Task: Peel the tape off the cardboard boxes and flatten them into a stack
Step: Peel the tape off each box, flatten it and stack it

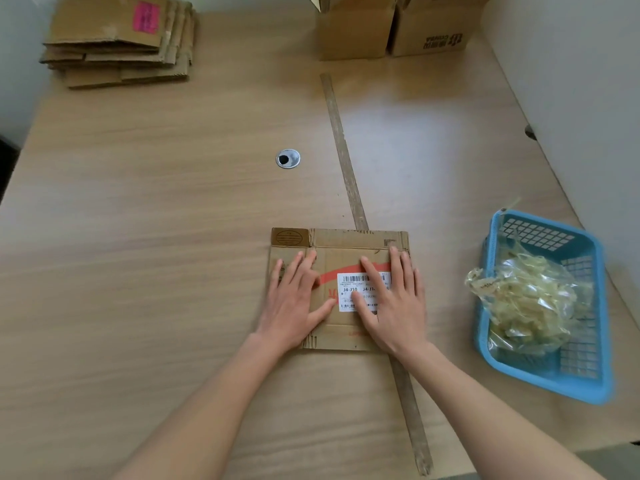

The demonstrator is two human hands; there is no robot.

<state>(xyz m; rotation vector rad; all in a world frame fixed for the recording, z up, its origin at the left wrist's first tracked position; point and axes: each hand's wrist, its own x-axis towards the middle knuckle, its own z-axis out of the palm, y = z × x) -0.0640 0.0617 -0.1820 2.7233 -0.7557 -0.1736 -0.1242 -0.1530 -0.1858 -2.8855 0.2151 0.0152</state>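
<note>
Both hands, left hand and right hand, are pressing flat-fingered, gripping nothing, on the flattened box, probably creasing it for the stack.

Wooden table, pale walls

There is a single view, taken from the person's head, looking forward and steeply down onto the bench. The lens is wide: straight edges bow near the frame's borders, and the bench seems to spread outward toward the bottom. Both forearms enter from the bottom edge and reach up toward the middle, where the left hand and right hand lie close under the camera. The far side of the bench runs along the top edge, and pale walls show at the left and right margins.
</note>
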